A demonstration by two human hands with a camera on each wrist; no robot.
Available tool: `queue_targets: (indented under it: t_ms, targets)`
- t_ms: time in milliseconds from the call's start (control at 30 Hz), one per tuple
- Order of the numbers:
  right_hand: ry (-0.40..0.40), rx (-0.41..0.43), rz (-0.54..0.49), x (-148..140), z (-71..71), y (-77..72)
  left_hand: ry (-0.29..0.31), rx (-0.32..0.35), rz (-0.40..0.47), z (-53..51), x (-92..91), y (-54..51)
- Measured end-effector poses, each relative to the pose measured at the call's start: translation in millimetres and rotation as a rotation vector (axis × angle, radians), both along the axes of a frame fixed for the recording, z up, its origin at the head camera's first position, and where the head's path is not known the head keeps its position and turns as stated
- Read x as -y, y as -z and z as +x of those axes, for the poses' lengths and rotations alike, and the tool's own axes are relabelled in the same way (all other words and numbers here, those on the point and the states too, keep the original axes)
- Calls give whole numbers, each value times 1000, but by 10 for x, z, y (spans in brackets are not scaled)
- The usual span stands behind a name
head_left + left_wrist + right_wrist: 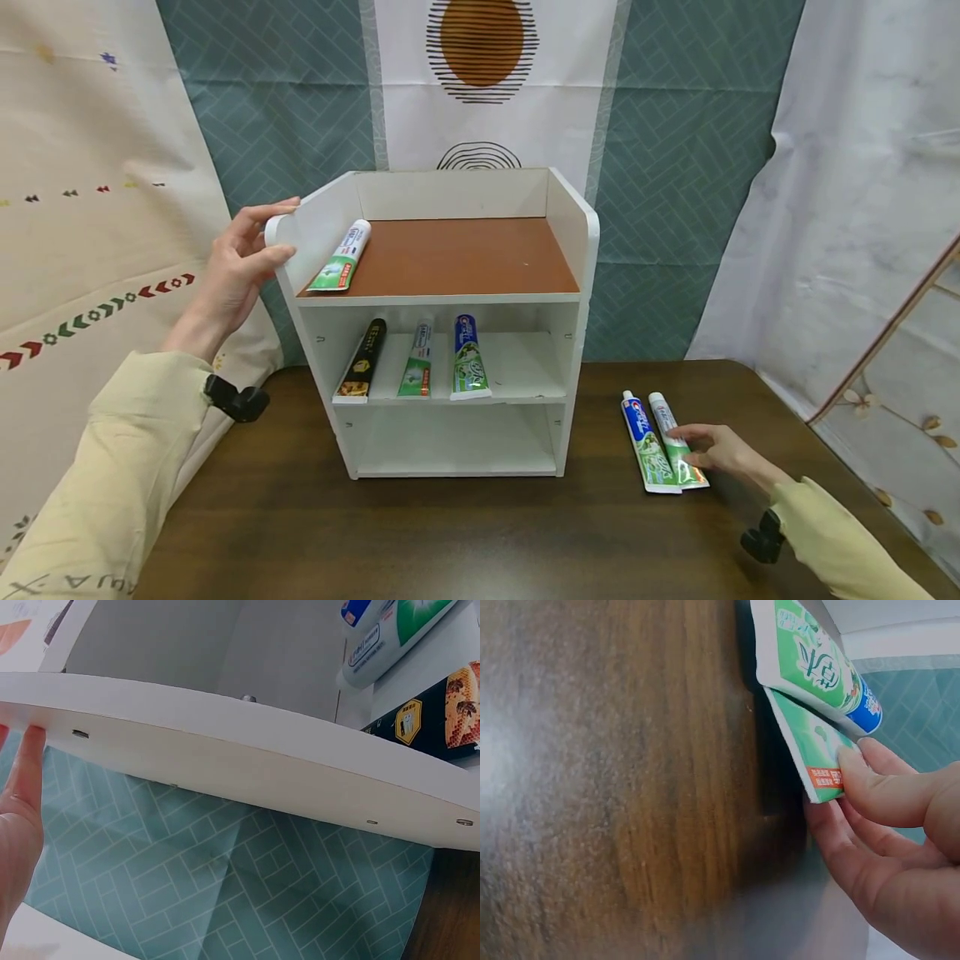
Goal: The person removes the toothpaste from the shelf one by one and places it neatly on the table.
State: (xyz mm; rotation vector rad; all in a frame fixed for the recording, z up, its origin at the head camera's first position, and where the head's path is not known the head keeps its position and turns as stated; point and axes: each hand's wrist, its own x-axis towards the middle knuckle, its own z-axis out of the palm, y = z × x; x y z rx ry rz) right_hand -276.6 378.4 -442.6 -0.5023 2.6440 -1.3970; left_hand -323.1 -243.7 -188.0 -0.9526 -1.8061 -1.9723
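My left hand (234,265) grips the upper left side panel of a small white shelf (587,250), thumb at its front edge; in the left wrist view fingertips (31,750) touch the panel. To the right of the shelf, my right hand (727,454) pinches a white-and-green toothpaste tube (663,415) near its flat end. The right wrist view shows the thumb (881,796) on top of this tube (810,742), with fingers along its side and underneath. Beside it on the table lies a blue-and-green toothpaste tube (647,446), its flat end close against the pinched one.
On the brown top shelf (465,258) a white-and-green tube (343,258) leans at the left. The middle shelf holds a black tube (363,360), a green-and-white tube (417,367) and a blue-and-green tube (468,358). Cloth (285,100) hangs behind the dark wooden table (450,533).
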Motion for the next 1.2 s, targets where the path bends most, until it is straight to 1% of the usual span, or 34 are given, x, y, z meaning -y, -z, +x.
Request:
queue_targets:
  t_ms: [167,267,500,667,767,900,1000,1100,1133,1200]
  targets:
    - [-37,-83,31,-21,-10,-2,3,-2,11,3,8,-7]
    - [-25,-99,42,-29,-7,4,0,-3,9,2,11,-8]
    - [49,-124,28,-7,19,10,-7,-15,9,5,16,-15]
    - [36,-157,29,-15,13,27,-8,-17,6,14,17,-11]
    - [32,-145,16,-26,21,37,-6,-12,6,22,16,2]
    - [42,-190,10,-53,32,43,-4,-5,8,22,9,14]
    - [118,-186,19,-56,37,-3,-3,-2,4,13,4,15]
    - [194,-174,43,-32,24,-123,-4,1,-1,6,1,9]
    - [208,-171,35,-15,19,-182,-4,1,-3,4,-1,8]
    - [193,-211,9,19,-15,-307,-6,0,-4,2,-4,5]
